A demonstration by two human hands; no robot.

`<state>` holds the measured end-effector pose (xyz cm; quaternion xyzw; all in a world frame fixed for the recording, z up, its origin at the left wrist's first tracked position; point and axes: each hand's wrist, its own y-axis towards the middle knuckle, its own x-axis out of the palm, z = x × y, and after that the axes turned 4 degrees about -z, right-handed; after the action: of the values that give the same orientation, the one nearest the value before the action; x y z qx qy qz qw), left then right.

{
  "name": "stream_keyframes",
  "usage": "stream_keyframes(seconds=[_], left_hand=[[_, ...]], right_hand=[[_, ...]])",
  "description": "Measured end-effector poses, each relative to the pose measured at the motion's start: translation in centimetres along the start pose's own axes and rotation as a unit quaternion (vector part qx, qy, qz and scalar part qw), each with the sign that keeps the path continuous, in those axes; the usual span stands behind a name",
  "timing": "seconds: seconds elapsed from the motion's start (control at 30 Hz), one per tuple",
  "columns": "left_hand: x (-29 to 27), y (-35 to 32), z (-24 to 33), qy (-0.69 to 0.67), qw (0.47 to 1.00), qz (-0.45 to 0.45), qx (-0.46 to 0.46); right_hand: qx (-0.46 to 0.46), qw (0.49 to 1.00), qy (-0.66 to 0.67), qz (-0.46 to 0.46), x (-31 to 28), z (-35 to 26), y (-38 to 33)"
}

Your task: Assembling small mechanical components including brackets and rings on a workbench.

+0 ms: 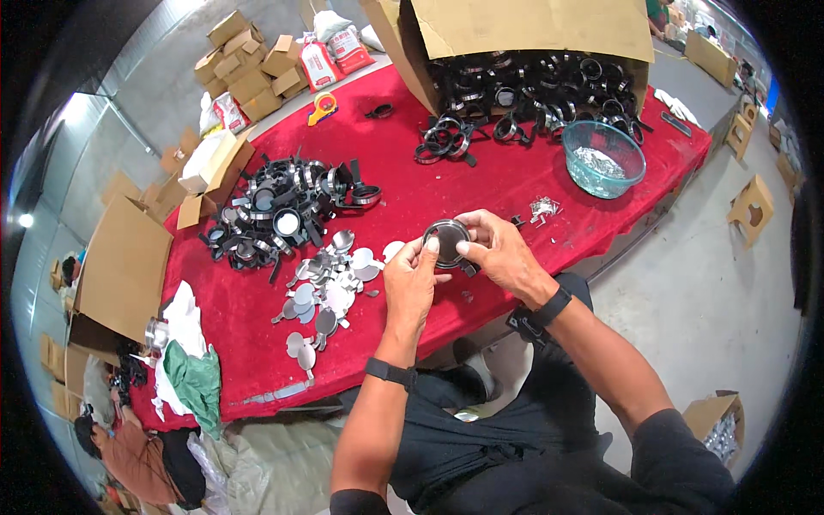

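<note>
Between my two hands, over the near edge of the red-covered table [403, 163], is a round metal ring with a dark disc [450, 240] filling it. My left hand [412, 281] pinches its left side, thumb on the rim. My right hand [506, 256] grips the right side with thumb and fingers; a small black part shows under it. Left of my hands lie several loose silver discs with tabs [337, 296]. Behind those is a heap of black-handled metal rings [287, 206]. Small metal pins [545, 208] lie to the right of my right hand.
A clear bowl of small metal pieces [602, 172] stands at right. Behind it, a tipped cardboard box [532, 30] spills black rings. A yellow tape dispenser [323, 108] lies at the back; green and white cloths [193, 382] hang at left. Another person [146, 459] sits far left.
</note>
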<state>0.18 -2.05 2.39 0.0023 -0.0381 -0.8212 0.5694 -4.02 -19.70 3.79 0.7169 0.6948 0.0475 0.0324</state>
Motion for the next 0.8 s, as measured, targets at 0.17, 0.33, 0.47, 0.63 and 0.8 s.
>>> stream_keyframes(seconds=[0.17, 0.33, 0.47, 0.63, 0.8], left_hand=[[0.0, 0.1, -0.3, 0.031, 0.998, 0.007, 0.049], [0.1, -0.1, 0.4, 0.040, 0.997, 0.000, 0.070], [0.1, -0.1, 0.2, 0.041, 0.997, -0.010, 0.066], [0.1, 0.0, 0.1, -0.041, 0.994, -0.037, 0.091], [-0.1, 0.1, -0.1, 0.028, 0.992, -0.031, 0.119]], right_hand=[[0.016, 0.999, 0.043, -0.010, -0.5, 0.1, 0.1], [0.050, 0.997, 0.050, -0.008, -0.5, -1.2, 0.1], [0.038, 0.999, 0.030, -0.019, -0.9, 0.0, 0.6], [0.028, 0.998, 0.044, -0.047, -1.0, -0.6, 0.9], [0.032, 0.992, 0.109, -0.056, -1.1, -0.4, 1.4]])
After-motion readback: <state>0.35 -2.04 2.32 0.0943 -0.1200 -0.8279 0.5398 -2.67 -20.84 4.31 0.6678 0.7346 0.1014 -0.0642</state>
